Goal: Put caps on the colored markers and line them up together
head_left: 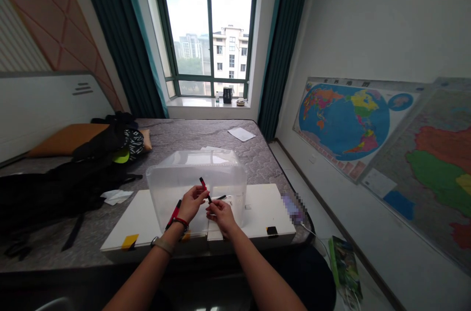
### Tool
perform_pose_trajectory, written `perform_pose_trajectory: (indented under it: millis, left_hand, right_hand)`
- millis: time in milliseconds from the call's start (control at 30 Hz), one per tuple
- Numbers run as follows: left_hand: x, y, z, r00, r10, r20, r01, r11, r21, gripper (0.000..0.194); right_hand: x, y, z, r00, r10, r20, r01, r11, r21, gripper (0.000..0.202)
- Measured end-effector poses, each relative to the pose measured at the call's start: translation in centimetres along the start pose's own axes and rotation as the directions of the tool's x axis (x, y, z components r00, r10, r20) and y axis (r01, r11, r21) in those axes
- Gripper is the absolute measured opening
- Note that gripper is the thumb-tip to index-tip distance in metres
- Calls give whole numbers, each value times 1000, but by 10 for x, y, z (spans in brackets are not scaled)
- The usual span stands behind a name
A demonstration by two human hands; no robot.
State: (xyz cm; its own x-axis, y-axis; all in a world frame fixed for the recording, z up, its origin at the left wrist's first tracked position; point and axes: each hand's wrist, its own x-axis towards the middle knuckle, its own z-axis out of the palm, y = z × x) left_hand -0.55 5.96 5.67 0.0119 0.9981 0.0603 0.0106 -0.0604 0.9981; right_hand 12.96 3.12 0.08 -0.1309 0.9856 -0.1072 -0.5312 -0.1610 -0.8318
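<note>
My left hand (pixel 193 204) is closed around a slim red and black pen (pixel 203 185), held slanted with its black top end upward. Pinched fingers of my right hand (pixel 222 217) meet the pen's lower black end. Just left of my left hand, a second red and black pen-like tool (pixel 174 213) lies tilted, partly hidden by the wrist. Beyond the fingers rests a small black stick-like piece (pixel 221 197), with tiny bits near it. Behind both hands stands a clear plastic bin (pixel 195 171).
Two white flat boxes (pixel 265 203) lie under the bin on a grey mattress (pixel 184 130). Dark clothes and a bag (pixel 84 168) are heaped at left beside a crumpled tissue (pixel 117 196). A white sheet (pixel 241 134) lies farther back. A cable (pixel 312 232) hangs over the right edge.
</note>
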Motion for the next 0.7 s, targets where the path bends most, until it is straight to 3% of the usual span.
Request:
perform_pose_trajectory:
  millis: [267,700]
  left_hand:
    - [3,-7,0,993,110,-33,-109,994,27,40]
    - [0,-9,5,1000,28,11,-28,998,-56,49]
  right_hand:
    - [-2,0,2,1000,-12,-22,13,1000,17,38]
    - [-3,-2,0,999,-22,26,22,1000,-4,39]
